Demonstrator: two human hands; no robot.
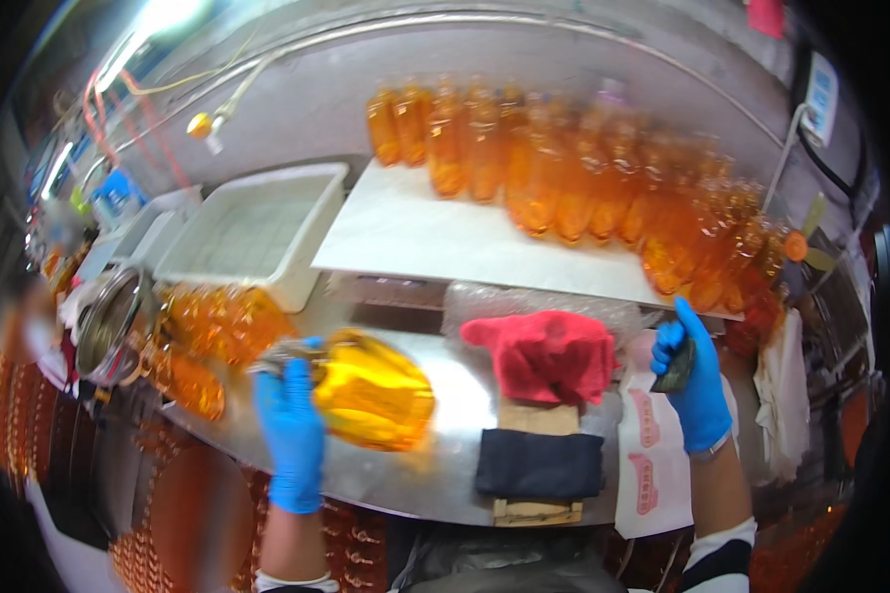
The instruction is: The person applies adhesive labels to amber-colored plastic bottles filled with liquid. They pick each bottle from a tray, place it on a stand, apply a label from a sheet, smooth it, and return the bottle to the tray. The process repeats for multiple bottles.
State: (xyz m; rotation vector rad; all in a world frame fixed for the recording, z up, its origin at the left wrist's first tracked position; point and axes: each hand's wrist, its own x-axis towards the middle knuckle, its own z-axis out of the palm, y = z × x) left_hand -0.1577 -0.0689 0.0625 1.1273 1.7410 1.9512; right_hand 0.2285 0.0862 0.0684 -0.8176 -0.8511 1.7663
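Note:
My left hand (292, 430), in a blue glove, is closed around the neck end of a clear bottle of amber liquid (374, 390). The bottle lies tilted over the metal table, its base pointing right. Something greyish, perhaps a cloth, shows at the neck between my fingers; its kind is unclear. My right hand (700, 390), also gloved in blue, is closed on a small dark green folded pad (675, 370). It is raised above a white sheet with red printed labels (651, 460). Between my hands lie a crumpled red cloth (554, 356) and a folded black cloth (540, 465) on a wooden board.
Many orange-filled bottles (534, 168) stand on a white board (435, 232) along the back. A pale plastic tub (297, 252) sits at the back left. More orange bottles (213, 321) lie at left beside a round metal pot (114, 326). A white cloth (783, 400) hangs at right.

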